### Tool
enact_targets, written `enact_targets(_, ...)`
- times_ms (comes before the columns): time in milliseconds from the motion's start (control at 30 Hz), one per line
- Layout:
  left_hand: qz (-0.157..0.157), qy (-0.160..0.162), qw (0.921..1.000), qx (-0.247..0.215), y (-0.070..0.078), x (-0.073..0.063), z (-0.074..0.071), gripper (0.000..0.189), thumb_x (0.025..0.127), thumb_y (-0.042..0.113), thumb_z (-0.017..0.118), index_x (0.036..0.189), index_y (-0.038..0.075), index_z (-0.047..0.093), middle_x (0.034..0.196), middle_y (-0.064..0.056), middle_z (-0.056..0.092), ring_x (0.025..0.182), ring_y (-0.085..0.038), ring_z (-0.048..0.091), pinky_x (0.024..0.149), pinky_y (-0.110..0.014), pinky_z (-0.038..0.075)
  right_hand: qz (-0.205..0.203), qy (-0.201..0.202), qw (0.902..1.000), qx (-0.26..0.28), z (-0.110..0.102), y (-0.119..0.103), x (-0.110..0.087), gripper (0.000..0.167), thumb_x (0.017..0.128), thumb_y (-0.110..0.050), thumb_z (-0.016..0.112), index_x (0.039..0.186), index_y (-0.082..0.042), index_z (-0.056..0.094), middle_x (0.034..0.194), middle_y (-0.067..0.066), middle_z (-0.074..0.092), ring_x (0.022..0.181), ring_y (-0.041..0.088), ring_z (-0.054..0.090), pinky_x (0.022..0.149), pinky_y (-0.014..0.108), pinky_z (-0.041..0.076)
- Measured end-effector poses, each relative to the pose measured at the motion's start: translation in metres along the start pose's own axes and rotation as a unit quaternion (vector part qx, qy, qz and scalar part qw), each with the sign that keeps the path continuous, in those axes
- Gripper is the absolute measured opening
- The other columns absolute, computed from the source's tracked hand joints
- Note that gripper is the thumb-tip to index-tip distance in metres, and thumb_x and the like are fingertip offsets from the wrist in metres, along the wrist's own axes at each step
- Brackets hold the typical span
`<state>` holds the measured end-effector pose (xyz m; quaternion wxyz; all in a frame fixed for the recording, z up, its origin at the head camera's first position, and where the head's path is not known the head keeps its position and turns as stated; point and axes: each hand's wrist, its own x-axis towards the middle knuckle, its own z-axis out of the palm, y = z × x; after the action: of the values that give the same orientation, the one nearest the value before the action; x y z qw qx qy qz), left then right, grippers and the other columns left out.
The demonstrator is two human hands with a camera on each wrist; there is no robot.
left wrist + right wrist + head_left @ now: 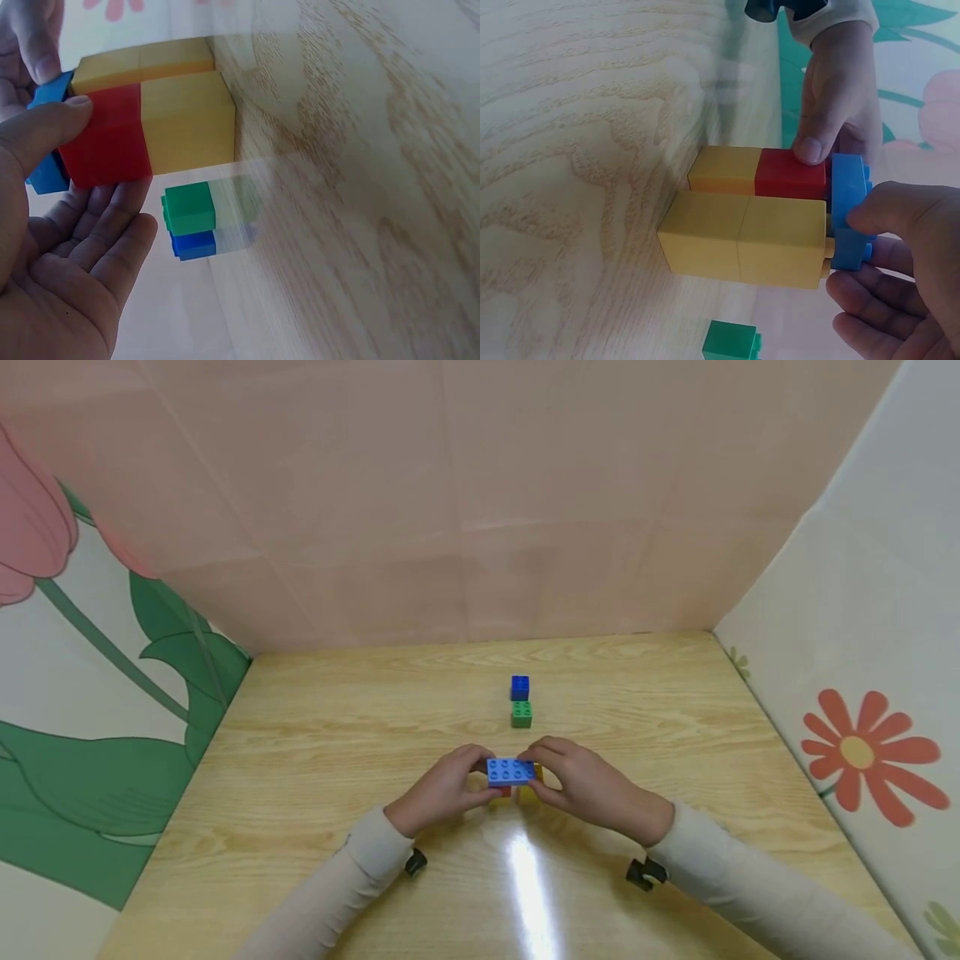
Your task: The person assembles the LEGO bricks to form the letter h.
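Observation:
A long blue toy brick (504, 774) with studs lies across the tops of two short stacks. One stack is a red brick (109, 142) over a yellow brick (189, 124); its neighbour is two yellow bricks (780, 241) high. My left hand (447, 783) grips the red brick, thumb on its near face and fingers behind. With thumb and fingers my right hand (596, 792) pinches the blue brick's right end. In the right wrist view, yellow studs show in a narrow gap beneath the blue brick on that side.
Behind the stacks, a small green brick (521, 717) stands on the wooden table (337, 718), with a dark blue brick (520, 690) just beyond it. A pink wall (450, 527) rises at the table's far edge, and flower-painted walls flank both sides.

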<state>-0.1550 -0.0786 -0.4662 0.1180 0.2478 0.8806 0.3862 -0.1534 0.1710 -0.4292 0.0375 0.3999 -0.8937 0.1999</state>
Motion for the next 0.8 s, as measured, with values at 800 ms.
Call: enact_targets(800,-0.005,-0.002,0.9999,-0.011,-0.0019,0.0014,-0.0001,0.04,0.086,0.033,0.075,0.119,0.019,0.057,0.112,0.011,0.058,0.105,-0.006,0.059,0.09,-0.03,0.052,-0.041,0.012,0.9989,-0.021,-0.0035,-0.0051,0.0059,0.026,0.084,-0.022,0.077,0.105,-0.011,0.066,0.1,-0.001,0.062,0.086,0.011,0.061,0.07,0.023,0.054)
